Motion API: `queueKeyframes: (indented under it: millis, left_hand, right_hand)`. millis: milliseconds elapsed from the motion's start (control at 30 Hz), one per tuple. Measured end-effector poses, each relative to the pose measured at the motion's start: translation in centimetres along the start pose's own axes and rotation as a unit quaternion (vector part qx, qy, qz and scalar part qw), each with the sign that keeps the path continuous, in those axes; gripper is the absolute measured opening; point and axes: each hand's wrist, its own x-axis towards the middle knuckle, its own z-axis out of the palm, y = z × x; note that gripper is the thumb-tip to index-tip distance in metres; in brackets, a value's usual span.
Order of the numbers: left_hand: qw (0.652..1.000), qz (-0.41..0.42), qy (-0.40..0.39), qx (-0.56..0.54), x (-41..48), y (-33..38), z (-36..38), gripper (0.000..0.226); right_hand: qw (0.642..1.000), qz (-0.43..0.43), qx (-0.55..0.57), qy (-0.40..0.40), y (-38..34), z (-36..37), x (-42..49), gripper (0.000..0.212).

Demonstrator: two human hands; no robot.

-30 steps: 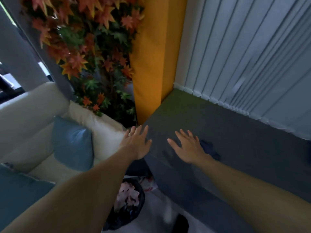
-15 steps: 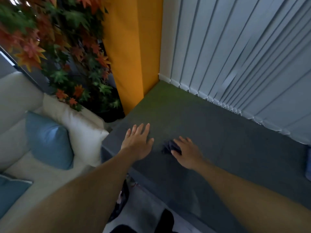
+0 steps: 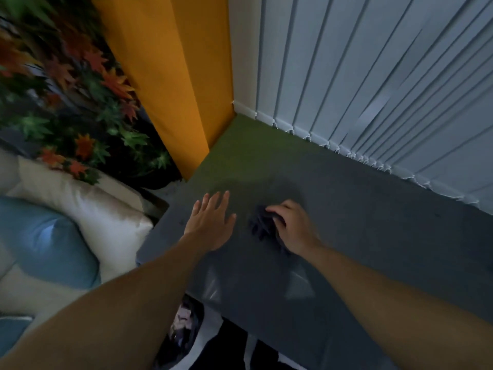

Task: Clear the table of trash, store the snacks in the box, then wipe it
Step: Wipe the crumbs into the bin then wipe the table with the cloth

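Observation:
A dark grey table fills the middle and right of the view. My right hand grips a crumpled dark cloth and holds it down on the tabletop, fingers curled over it. My left hand lies flat on the table just left of the cloth, fingers straight and spread, near the table's left corner. Below the table's near edge a black bin with crumpled trash in it shows between my arms.
A white sofa with a blue cushion stands left of the table. A plant with red and green leaves and an orange pillar are behind it. Vertical blinds hang along the table's far edge.
My right hand went from lying flat with the cloth under it to curling round the cloth and bunching it. The view swung right; my left hand stays flat on the table.

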Motion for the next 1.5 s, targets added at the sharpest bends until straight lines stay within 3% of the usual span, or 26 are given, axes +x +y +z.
queueKeyframes:
  millis: [100,300,533,733,800,900,933,1000,1100,1133,1167,1233,1300,1333,1433,1500]
  left_hand:
    - [1.000,0.010,0.005,0.000,3.2,-0.9,-1.0,0.068]
    - [0.999,0.017,0.041,-0.016,9.9,-2.5,-1.1,0.069]
    - [0.992,0.045,0.109,0.042,13.6,-3.4,2.5,0.064]
    - [0.987,0.042,0.142,0.065,13.7,-3.4,3.1,0.066]
    - [0.986,0.046,0.143,0.065,13.7,-3.4,3.2,0.066]
    - [0.986,0.049,0.143,0.063,13.7,-3.5,3.1,0.066]
    - [0.986,0.050,0.145,0.062,13.6,-3.5,3.1,0.066]
    - [0.986,0.052,0.146,0.056,13.6,-3.5,3.1,0.066]
    - [0.986,0.055,0.147,0.055,13.4,-3.5,3.1,0.066]
    - [0.986,0.056,0.146,0.053,13.4,-3.6,3.1,0.067]
    - [0.987,0.058,0.145,0.051,13.4,-3.6,3.0,0.067]
    - [0.986,0.066,0.146,0.046,13.3,-3.9,3.0,0.070]
    - [0.985,0.073,0.151,0.029,12.7,-4.4,3.0,0.071]
    - [0.985,0.069,0.155,0.019,12.0,-4.9,3.0,0.071]
    - [0.984,0.023,0.178,0.008,9.1,-6.9,3.4,0.066]
    - [0.981,-0.022,0.192,0.007,6.9,-9.0,3.8,0.064]
  right_hand:
    - [0.995,0.028,0.001,0.092,-0.1,-0.2,3.8,0.035]
    - [0.985,0.080,-0.144,0.056,2.3,2.0,6.5,0.057]
    - [0.968,0.046,-0.192,0.155,4.6,3.3,11.3,0.043]
    - [0.948,0.175,-0.135,0.227,3.5,4.1,19.5,0.040]
    - [0.961,0.120,-0.117,0.219,2.1,5.0,20.2,0.036]
    - [0.977,-0.096,-0.114,0.152,2.3,5.3,18.7,0.030]
    - [0.974,-0.126,-0.120,0.145,3.0,5.0,18.5,0.029]
    - [0.973,-0.076,-0.116,0.182,4.1,4.2,19.3,0.030]
    - [0.958,0.122,-0.089,0.244,2.9,4.4,21.4,0.032]
    - [0.957,0.136,-0.086,0.242,1.7,4.9,21.6,0.031]
    - [0.966,0.098,-0.087,0.223,0.6,5.5,21.4,0.030]
    - [0.983,-0.077,-0.094,0.139,-0.6,6.8,20.3,0.028]
    - [0.970,-0.202,-0.108,0.078,0.0,7.0,19.6,0.028]
    - [0.971,-0.196,-0.109,0.084,0.3,6.9,19.8,0.030]
    - [0.981,-0.009,-0.113,0.159,-0.7,7.0,20.8,0.038]
    - [0.978,0.058,-0.107,0.171,-2.5,8.0,20.6,0.038]
